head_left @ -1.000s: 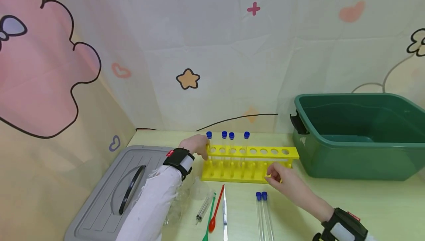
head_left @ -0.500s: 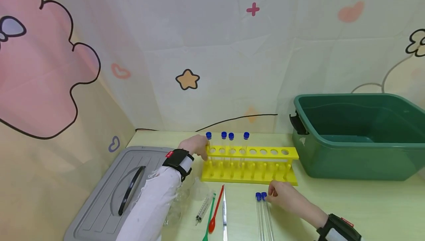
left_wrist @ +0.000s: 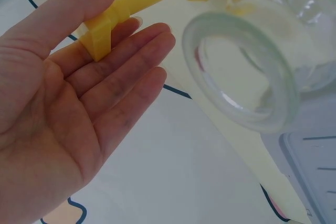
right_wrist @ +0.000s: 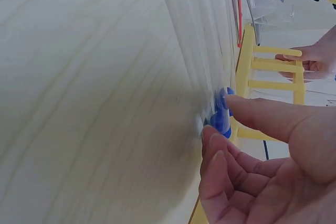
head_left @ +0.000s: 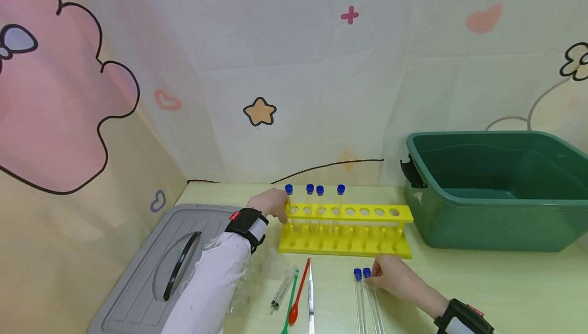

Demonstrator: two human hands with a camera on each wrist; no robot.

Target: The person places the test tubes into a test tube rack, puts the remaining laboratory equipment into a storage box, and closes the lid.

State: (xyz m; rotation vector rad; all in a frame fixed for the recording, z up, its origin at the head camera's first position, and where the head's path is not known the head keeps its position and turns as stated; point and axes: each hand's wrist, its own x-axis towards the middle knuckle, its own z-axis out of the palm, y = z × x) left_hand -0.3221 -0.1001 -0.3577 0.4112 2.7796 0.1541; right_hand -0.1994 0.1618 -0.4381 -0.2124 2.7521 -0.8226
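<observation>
Rack [head_left: 344,249], yellow, stands on the counter [head_left: 519,283] with four blue-capped tubes [head_left: 319,190] upright in its leftmost holes. The hands are well apart. Left hand [head_left: 270,204] grips the left end of the rack, thumb on one side and fingers on the other, as the left wrist view confirms. Right hand [head_left: 395,275] pinches the right-hand loose tube [head_left: 376,311] at its blue-capped end, between thumb and fingertips. That tube lies in front of the rack; the left-hand loose tube [head_left: 360,303], also blue-capped, lies just beside it. Further left on the counter: metal tool [head_left: 311,298], slim; red spoon [head_left: 293,314]; green stirrer [head_left: 290,301]; syringe [head_left: 280,291]; clear glassware [head_left: 241,295], partly hidden by the sleeve [head_left: 202,293]. Grey lid [head_left: 142,278] with black handle lies at far left; green tub [head_left: 487,227] stands at right.
</observation>
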